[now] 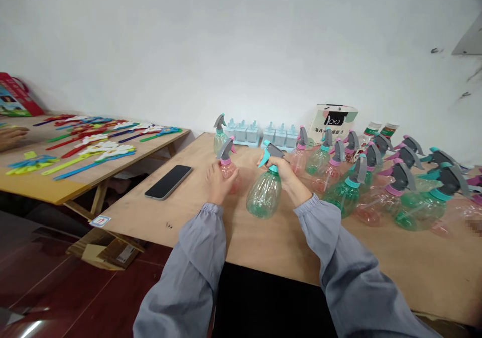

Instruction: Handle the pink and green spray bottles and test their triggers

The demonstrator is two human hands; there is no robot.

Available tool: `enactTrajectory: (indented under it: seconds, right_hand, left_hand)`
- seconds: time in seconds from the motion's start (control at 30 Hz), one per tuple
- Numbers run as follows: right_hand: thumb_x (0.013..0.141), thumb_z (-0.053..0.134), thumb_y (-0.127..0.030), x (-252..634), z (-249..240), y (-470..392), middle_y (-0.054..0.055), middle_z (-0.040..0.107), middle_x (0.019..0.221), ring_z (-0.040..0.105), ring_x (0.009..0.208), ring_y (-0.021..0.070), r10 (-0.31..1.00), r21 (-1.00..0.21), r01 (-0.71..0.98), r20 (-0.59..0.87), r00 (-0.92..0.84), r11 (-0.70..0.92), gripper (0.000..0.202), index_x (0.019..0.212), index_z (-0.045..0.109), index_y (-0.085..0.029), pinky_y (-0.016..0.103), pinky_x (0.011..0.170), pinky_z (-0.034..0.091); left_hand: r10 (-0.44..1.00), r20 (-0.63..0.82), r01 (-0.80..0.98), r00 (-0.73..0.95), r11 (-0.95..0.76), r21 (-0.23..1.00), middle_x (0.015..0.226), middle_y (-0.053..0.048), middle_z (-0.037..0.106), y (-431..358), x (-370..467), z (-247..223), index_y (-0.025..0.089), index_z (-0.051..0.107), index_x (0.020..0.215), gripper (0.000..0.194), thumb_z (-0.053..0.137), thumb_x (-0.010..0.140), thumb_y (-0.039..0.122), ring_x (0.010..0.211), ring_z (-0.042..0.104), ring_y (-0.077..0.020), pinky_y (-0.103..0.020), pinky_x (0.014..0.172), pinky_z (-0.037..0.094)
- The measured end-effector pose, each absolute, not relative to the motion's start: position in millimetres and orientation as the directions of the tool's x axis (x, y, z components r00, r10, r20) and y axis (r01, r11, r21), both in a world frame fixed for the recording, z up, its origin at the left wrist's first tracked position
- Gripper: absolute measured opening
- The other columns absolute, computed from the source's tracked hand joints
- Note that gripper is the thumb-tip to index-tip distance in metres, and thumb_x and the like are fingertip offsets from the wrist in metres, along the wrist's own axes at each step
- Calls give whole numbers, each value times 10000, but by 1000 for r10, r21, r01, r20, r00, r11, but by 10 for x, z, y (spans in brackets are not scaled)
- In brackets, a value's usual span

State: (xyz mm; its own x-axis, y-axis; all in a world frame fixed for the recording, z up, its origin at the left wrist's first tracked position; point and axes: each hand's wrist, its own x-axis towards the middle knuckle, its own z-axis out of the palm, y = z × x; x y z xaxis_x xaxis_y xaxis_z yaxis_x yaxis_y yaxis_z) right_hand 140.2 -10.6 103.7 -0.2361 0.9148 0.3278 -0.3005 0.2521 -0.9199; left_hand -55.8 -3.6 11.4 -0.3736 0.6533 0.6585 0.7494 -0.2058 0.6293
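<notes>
My left hand (219, 181) is wrapped around a pink spray bottle (234, 183) with a grey and pink trigger head; the palm covers part of its body. Beside it, my right hand (283, 170) grips a green spray bottle (262, 197) by its grey and turquoise head, and the clear ribbed body hangs slightly tilted. Behind my left hand stands another green spray bottle (220, 138). To the right of my right hand, several pink and green spray bottles (380, 205) stand close together in rows.
A black phone (168, 182) lies on the wooden table (143, 220). Light blue popsicle moulds (246, 133) and a printed box (331, 122) stand by the wall. On the left table, colourful hand-shaped clappers (98, 149) are spread out near another person's hand (12, 137). A cardboard box (109, 250) sits below.
</notes>
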Motion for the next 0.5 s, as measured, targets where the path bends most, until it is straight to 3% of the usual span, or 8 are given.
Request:
enactTrajectory:
  seconds: [0.13,0.3,0.5]
  right_hand:
    - [510,558,-262,1395,1029,-104,-9,677,667,638,838,202,899,-925,-265,344,-271,273,87,579,606,-237,313,814,471]
    - [519,535,-322,1426,970,-29,14,643,647,620,756,199,935,-926,-269,314,-167,263,109,536,569,-220,321,737,476]
    - [576,587,-314,1584,886,139,-10,631,744,569,767,179,926,-926,6,378,14,378,162,711,619,-230,327,769,461]
  left_hand:
    - [652,661,751,-371,-209,627,1077,-110,610,-30,-555,105,192,527,1162,516,764,746,385,1088,597,-319,-468,955,460]
    - [649,669,746,-363,-228,626,1093,-106,604,-23,-554,86,200,523,1177,530,763,747,396,1110,591,-317,-473,966,458]
    - [670,651,739,-356,-225,635,1107,-114,607,-39,-554,114,194,515,1188,536,756,752,393,1125,589,-321,-474,970,459]
